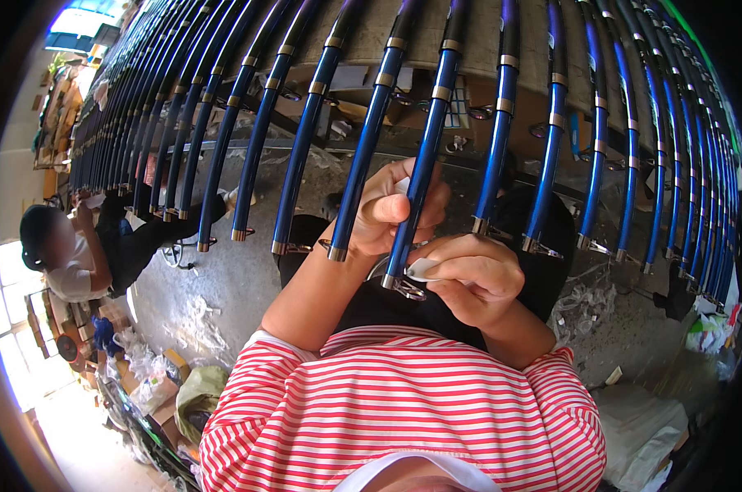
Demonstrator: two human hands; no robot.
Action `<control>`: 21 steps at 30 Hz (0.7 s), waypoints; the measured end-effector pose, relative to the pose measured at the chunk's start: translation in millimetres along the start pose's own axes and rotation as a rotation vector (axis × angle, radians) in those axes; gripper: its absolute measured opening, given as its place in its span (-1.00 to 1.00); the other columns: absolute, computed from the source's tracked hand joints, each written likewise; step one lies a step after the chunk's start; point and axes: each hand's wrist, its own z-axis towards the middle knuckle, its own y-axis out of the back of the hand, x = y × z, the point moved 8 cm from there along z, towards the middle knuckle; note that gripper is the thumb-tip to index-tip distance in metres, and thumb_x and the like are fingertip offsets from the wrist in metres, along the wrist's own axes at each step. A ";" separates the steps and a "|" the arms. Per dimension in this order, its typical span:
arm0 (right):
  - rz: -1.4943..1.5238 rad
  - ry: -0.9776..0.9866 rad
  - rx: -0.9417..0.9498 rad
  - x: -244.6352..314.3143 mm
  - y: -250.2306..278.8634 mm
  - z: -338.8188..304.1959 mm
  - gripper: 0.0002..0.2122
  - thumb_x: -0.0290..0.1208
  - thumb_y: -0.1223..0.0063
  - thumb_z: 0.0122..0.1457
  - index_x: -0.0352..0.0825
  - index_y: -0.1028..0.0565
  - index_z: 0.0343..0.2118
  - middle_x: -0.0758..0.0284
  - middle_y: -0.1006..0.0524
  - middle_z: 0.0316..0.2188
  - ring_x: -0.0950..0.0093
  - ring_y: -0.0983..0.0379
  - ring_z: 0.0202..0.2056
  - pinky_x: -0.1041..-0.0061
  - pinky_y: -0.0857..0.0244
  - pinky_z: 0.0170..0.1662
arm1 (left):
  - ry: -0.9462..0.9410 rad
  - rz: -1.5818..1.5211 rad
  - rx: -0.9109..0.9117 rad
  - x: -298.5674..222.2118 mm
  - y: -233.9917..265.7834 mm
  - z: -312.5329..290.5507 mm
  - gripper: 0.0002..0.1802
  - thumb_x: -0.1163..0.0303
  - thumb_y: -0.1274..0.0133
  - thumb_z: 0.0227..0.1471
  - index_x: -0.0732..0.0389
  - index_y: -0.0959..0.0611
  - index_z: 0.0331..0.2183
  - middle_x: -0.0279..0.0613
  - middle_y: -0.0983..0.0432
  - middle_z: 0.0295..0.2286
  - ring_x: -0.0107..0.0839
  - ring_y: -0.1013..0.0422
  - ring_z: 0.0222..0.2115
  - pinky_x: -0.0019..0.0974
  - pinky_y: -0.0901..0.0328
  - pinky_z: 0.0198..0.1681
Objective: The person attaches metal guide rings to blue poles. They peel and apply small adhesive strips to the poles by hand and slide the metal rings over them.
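A row of glossy blue fishing rods hangs toward me, each with metallic bands and a wire line guide near its lower end. My left hand (379,215) is curled behind one blue fishing rod (421,176), thumb at its left edge and fingers at its right. A small white piece (402,187), cloth or paper, shows between its thumb and fingers. Beside the same rod's lower end, my right hand (476,277) pinches another white piece (421,269) next to the wire guide (408,289). I cannot tell whether the two white pieces join behind the rod.
Neighbouring rods (363,156) stand close on both sides. Their upper parts lie across a covered bench (469,37). At the left, another person (79,254) works by the far rods. Clear plastic scraps (198,328) and bags (153,385) lie on the concrete floor.
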 end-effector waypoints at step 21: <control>-0.610 -0.213 -0.454 42.4 11.1 -76.5 -0.88 -0.70 -0.23 -0.14 -0.42 -0.51 -0.51 0.19 -0.57 -0.45 0.42 -0.53 -0.43 0.59 -0.40 -0.38 | -0.253 0.697 -0.196 46.7 -18.4 -58.6 -0.90 0.59 -0.16 -0.08 0.34 -0.65 -0.40 -0.29 -0.50 -0.49 -0.57 -0.38 -0.49 -0.51 -0.28 -0.47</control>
